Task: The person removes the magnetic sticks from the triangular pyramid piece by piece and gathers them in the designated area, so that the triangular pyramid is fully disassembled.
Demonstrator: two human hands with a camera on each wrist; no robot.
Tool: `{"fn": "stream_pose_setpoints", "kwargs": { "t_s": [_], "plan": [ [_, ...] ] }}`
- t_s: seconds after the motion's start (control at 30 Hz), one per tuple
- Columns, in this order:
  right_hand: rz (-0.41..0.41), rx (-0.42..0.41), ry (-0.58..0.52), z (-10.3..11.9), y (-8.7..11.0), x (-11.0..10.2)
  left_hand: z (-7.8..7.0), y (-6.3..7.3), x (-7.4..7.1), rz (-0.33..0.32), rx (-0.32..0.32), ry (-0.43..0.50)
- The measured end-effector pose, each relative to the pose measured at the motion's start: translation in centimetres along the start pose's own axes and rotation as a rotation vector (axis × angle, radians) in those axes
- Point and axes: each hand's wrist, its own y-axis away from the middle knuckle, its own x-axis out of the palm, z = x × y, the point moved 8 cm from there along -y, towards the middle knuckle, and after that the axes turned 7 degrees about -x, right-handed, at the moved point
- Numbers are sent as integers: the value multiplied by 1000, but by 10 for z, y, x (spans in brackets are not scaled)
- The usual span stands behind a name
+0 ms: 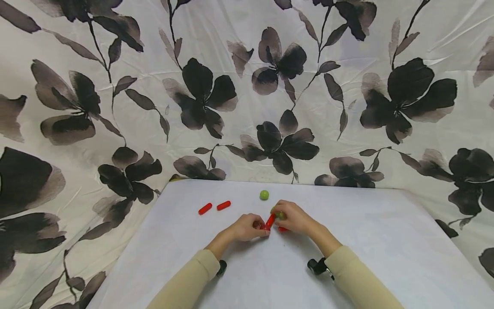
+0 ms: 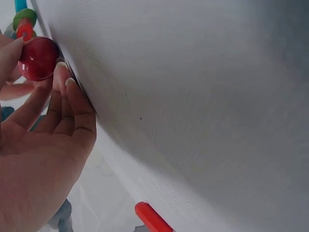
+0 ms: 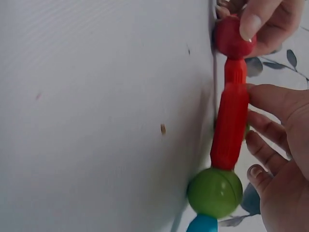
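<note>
Alignment before pressure

From my end of the feed, the left hand (image 1: 247, 227) grasps a red ball (image 2: 38, 59) between thumb and fingers, just over the tabletop (image 1: 154, 240). The right hand (image 1: 294, 216) is closed on a red rod (image 1: 270, 221), pinching it near the end away from that ball. A green piece (image 1: 281, 215) shows among its fingers, though I can't make out how it is joined.

I read the step as a ball-and-rod fit. The right wrist view shows the rod's narrower end meeting the ball; how deep it sits I cannot tell. I would point the ball's socket straight down the rod's axis, then press both hands toward each other with an even push and perhaps a slight twist. Pushing at an angle could make the smooth ball roll in the fingertips, so I would brace it with the fingers behind and hold the thumb clear of the joint.

One crowding risk: a second red rod (image 3: 229, 130) with a green ball (image 3: 215, 193) and a blue piece (image 3: 203, 223) lies close by the right hand; I would give it room. Another green ball (image 1: 264, 195), a loose rod (image 1: 205, 209) and its neighbour (image 1: 223, 205) lie farther off, out of the way.
</note>
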Motion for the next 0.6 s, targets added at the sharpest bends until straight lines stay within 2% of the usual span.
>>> {"fn": "stream_pose_setpoints", "kwargs": {
  "t_s": [0.33,0.6],
  "plan": [
    [29,-60,43,5,-9,13,-3,3,0,0,18,10],
    [65,-72,65,11,-12,17,-3,2,0,-5,34,16]
  ]
}}
